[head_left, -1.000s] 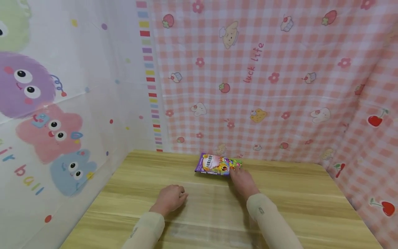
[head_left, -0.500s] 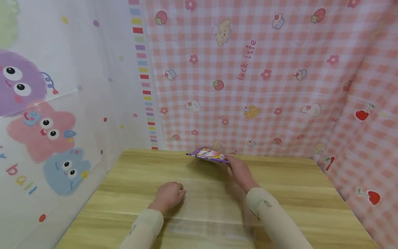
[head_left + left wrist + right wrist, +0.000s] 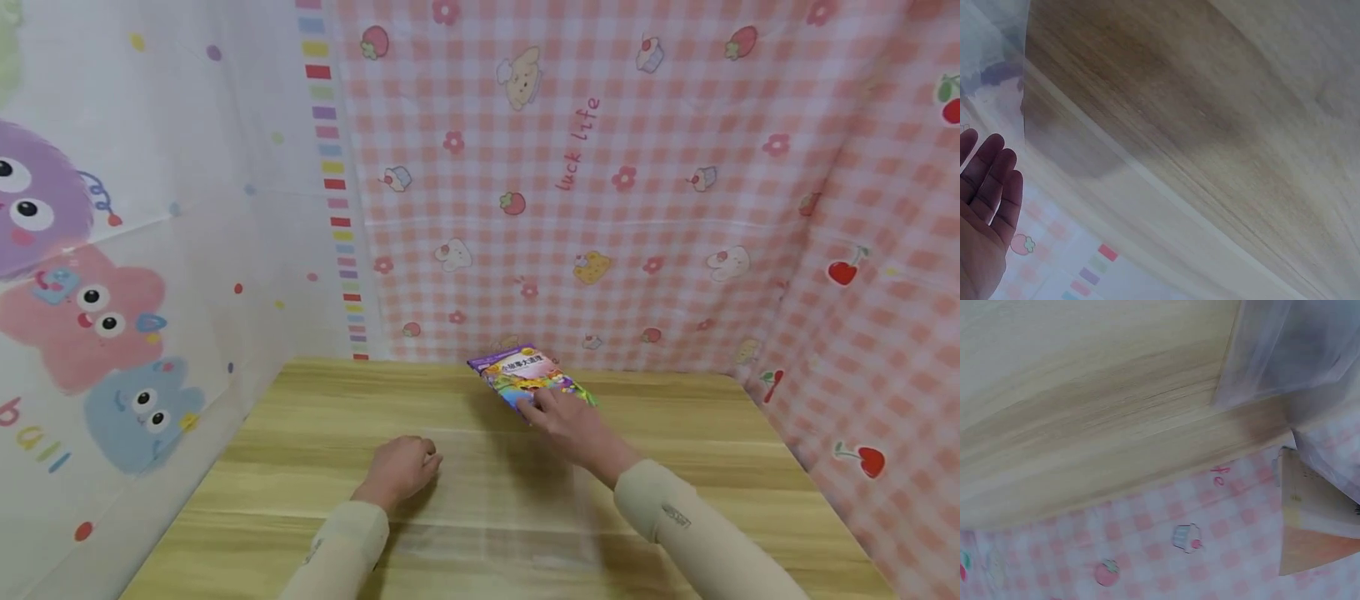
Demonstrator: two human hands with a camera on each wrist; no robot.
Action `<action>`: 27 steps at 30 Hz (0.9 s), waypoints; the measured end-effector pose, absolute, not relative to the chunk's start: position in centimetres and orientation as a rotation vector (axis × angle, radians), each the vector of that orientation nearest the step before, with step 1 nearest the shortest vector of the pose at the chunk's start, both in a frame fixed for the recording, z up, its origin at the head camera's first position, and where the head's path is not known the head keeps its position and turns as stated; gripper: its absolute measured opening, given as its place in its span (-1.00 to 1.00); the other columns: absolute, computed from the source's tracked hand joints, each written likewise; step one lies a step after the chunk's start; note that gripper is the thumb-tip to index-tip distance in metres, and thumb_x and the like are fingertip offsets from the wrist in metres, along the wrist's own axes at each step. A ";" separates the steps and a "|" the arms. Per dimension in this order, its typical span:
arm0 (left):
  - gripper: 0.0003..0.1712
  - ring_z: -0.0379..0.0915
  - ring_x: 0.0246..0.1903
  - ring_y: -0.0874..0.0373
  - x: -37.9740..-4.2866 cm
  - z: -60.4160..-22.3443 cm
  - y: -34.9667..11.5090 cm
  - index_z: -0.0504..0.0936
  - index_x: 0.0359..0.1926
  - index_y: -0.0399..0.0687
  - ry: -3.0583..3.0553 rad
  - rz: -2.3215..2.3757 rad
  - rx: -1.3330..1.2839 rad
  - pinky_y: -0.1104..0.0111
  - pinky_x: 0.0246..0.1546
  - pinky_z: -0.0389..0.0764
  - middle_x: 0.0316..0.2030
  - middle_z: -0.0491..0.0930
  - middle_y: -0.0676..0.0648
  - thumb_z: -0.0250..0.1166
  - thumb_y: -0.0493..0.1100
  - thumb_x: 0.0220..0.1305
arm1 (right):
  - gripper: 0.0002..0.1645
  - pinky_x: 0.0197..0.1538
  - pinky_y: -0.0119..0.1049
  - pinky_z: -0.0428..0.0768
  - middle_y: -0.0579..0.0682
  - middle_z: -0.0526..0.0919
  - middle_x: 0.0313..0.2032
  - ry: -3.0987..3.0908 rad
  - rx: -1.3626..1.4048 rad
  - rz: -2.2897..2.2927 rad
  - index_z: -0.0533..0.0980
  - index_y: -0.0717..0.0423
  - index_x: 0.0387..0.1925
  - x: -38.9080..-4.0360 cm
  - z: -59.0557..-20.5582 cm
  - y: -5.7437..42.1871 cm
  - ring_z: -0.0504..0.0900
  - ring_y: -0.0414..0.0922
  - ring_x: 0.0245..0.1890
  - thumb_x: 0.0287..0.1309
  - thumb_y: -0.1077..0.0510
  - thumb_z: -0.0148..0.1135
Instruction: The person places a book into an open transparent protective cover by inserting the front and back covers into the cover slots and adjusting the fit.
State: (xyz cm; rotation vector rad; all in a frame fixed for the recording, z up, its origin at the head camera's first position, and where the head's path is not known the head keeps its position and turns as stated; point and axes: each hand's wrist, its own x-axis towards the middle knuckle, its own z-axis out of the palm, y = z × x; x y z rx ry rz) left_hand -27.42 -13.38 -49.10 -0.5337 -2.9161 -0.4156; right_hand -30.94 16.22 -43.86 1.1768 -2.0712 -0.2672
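A picture book (image 3: 517,367) with a purple-edged colourful cover is tilted above the back of the table. My right hand (image 3: 573,421) grips its near right part, the fingers lying over the cover. In the right wrist view the book (image 3: 1316,519) shows at the right edge, while that hand is out of sight. My left hand (image 3: 402,469) stays low over the table, left of a see-through plastic item (image 3: 495,508). Its fingers (image 3: 1007,200) look relaxed in the left wrist view and hold nothing visible. The plastic is too faint to tell box from bag.
The wood-grain table (image 3: 262,467) meets a pink checked cloth (image 3: 637,208) at the back. A white cartoon-printed sheet (image 3: 195,250) hangs on the left, and a checked cloth with cherries (image 3: 900,333) on the right.
The book has come up off the table in my right hand, tilting as it rose and then turning its cover toward me. My left hand has stayed nearly still. The head view has shifted slightly right.
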 end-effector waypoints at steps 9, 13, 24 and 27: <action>-0.71 0.61 -0.24 -0.03 -28.0 -50.0 -13.5 0.74 -0.29 -0.14 -2.913 -0.364 -0.528 0.05 -0.21 0.66 -0.28 0.75 -0.14 0.23 -0.02 0.25 | -0.60 -0.70 -0.42 0.52 0.05 0.44 -0.48 -1.944 1.063 -0.659 0.54 0.23 -0.12 -25.8 -44.6 13.7 0.44 -0.12 -0.60 0.21 0.38 -0.22; -0.72 0.61 -0.24 -0.04 -28.1 -50.0 -13.4 0.74 -0.29 -0.14 -2.914 -0.369 -0.527 0.04 -0.20 0.65 -0.28 0.75 -0.14 0.23 -0.03 0.25 | -0.36 -0.83 -0.40 0.42 0.01 0.39 -0.55 -1.867 1.035 -0.598 0.60 0.23 -0.28 -23.4 -46.1 12.5 0.38 -0.15 -0.70 0.27 0.41 -0.52; -0.72 0.61 -0.24 -0.04 -27.9 -49.7 -13.2 0.74 -0.29 -0.14 -2.927 -0.364 -0.525 0.04 -0.21 0.65 -0.28 0.75 -0.14 0.23 -0.04 0.26 | -0.41 -0.87 -0.41 0.37 0.01 0.42 -0.54 -2.027 1.102 -0.586 0.64 0.15 -0.41 -19.7 -49.0 10.5 0.37 -0.18 -0.73 0.00 0.31 -0.42; -0.73 0.61 -0.24 -0.02 -27.8 -49.8 -13.2 0.74 -0.30 -0.13 -2.919 -0.362 -0.533 0.05 -0.22 0.65 -0.29 0.75 -0.13 0.23 -0.05 0.25 | -0.63 -0.86 -0.41 0.40 0.01 0.41 -0.50 -2.124 1.178 -0.640 0.64 0.14 -0.34 -19.1 -49.7 10.3 0.39 -0.17 -0.71 0.01 0.17 -0.11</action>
